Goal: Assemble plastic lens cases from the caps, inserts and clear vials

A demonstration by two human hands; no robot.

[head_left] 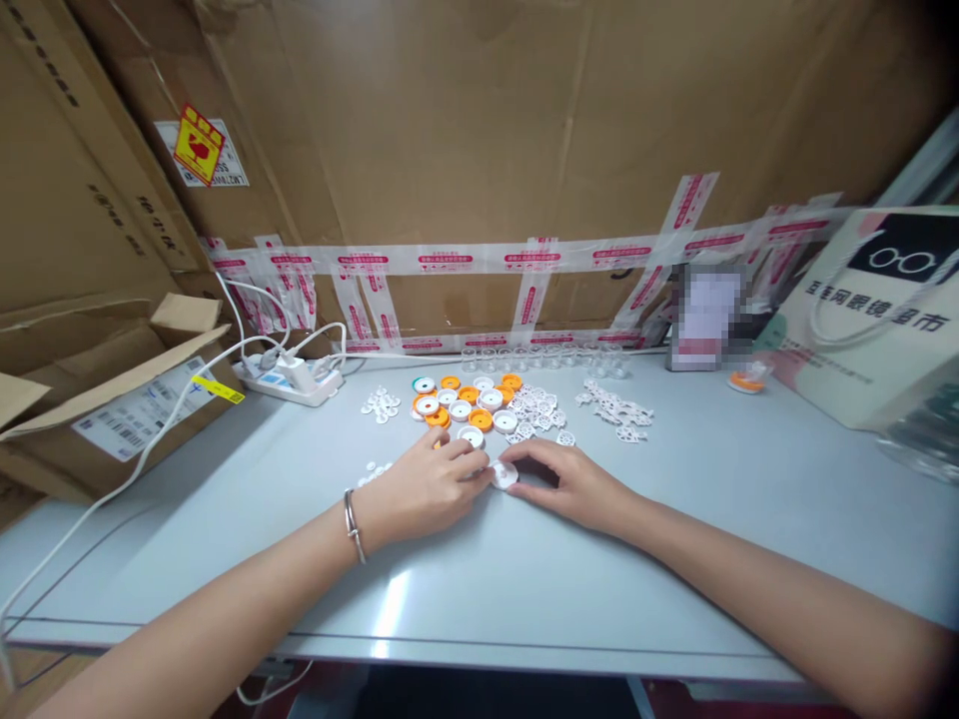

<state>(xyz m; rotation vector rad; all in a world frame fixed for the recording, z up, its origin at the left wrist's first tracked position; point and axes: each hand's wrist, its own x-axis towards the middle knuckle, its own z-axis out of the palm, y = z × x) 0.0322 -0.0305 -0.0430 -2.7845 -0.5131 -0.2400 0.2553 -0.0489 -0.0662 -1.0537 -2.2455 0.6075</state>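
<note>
A small white round part (504,474) is between my two hands, low over the grey table. My right hand (565,484) pinches its edge between thumb and fingers. My left hand (431,484) has its fingers bent together at the part's left side; whatever its fingertips hold is hidden. Just beyond them lie several orange and white round caps (480,419). White openwork pieces (535,407) lie in a pile right of the caps, and small white discs (381,403) are to the left. More small white pieces (373,471) show beside my left hand.
Clear round cups (524,359) line the back of the table (674,559). Further white pieces (614,407) lie right of centre. A power strip (292,379) and open carton (112,399) stand left; a phone (704,320), orange-based item (747,379) and paper bag (861,330) are right.
</note>
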